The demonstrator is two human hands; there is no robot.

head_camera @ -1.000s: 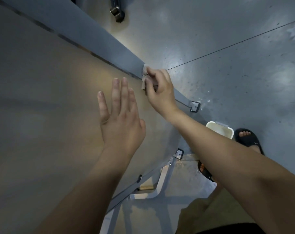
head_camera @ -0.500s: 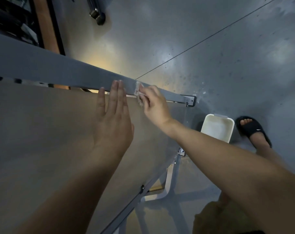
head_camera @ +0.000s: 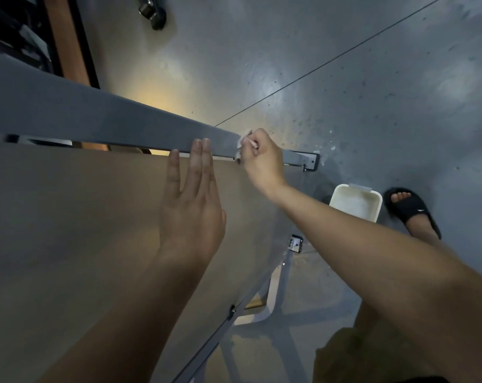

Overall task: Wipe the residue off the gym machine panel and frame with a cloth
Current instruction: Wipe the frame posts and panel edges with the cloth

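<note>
From the head camera, the person's left hand (head_camera: 191,214) lies flat against the tan panel (head_camera: 68,217) of the gym machine. Its fingers are straight and close together, and the tips of the two longest reach onto the grey frame bar (head_camera: 96,117) that runs along the panel's upper edge. The thumb is tucked in at the side, and the hand holds nothing. Just beside it, toward the bar's end, the right hand (head_camera: 263,158) has its fingers curled tightly round a small crumpled pale cloth (head_camera: 241,146). It presses the cloth against the frame bar, close to where bar and panel meet; only a scrap of the cloth shows past the knuckles. Beyond the right hand the bar ends in a metal bracket (head_camera: 311,160), and a second bracket (head_camera: 296,244) sits lower on the panel's side edge. On the speckled grey floor (head_camera: 344,106) below stands a white tub (head_camera: 354,201), and near it is a foot in a black sandal (head_camera: 411,208).
</note>
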